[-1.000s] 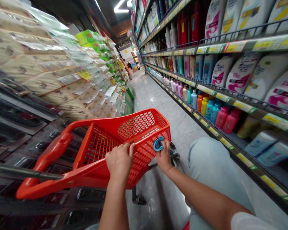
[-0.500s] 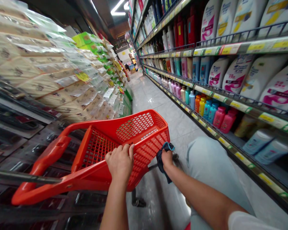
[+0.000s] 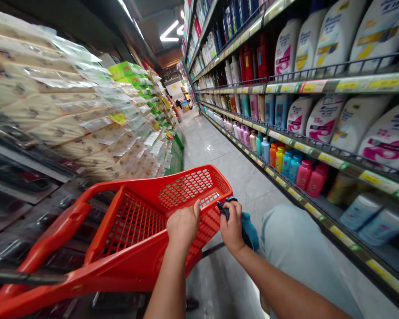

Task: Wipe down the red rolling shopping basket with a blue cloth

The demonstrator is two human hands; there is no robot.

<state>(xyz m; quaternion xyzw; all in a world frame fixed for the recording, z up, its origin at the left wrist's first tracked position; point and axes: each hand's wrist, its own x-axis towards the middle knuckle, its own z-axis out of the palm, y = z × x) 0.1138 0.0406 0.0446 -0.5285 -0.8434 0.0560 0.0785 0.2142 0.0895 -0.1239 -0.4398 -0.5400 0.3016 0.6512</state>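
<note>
A red plastic shopping cart (image 3: 129,261) stands in front of me, its basket with holed walls and a handle at the left. My left hand (image 3: 183,223) is closed over the near side rim of the basket, thumb up. By the front end of that same rim, my right hand (image 3: 232,226) holds a crumpled dark blue and teal cloth (image 3: 250,230). Part of the cloth shows at the fingertips against the rim, and the rest hangs beside the wrist. The basket's outer wall is partly hidden behind both hands.
Shelves of shampoo bottles (image 3: 332,119) run along the right, with small colourful bottles (image 3: 287,164) lower down. Stacked tissue packs (image 3: 60,106) and green packs (image 3: 133,73) line the left. A tiled aisle floor (image 3: 206,144) stretches ahead. My bent knee (image 3: 286,239) is beside the right hand.
My right hand has risen with the cloth from below the basket's outer wall to its rim. My left hand has slid along the rim toward the front. The view has tilted slightly upward.
</note>
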